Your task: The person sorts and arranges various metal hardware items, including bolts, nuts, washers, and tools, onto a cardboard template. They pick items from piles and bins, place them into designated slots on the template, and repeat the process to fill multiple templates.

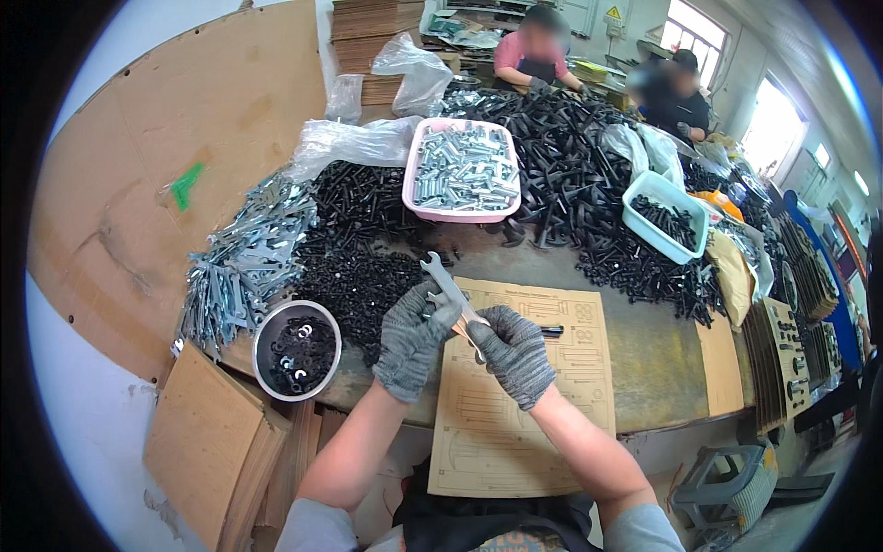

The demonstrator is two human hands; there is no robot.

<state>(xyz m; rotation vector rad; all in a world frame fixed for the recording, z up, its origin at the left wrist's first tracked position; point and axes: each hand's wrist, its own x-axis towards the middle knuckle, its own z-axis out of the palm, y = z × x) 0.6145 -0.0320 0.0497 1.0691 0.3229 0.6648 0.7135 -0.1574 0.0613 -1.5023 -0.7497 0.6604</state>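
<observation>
The left hand [407,339] and right hand [517,354], both in grey knit gloves, are meeting above a printed cardboard sheet [515,442], their fingers gripping a silver open-ended wrench [448,287] between them; whether more pieces are lying behind it is hard to tell. The wrench is slanting, its upper jaw pointing up and away from the person. A black rod [552,331] is showing just beside the right hand, though whether the fingers are touching it is unclear. Left of the hands, a round metal bowl [261,354] is holding small dark rings. Beyond, on the table [658,368], a pink tub [460,216] is carrying silver cylinders amid heaped black hardware [561,175].
</observation>
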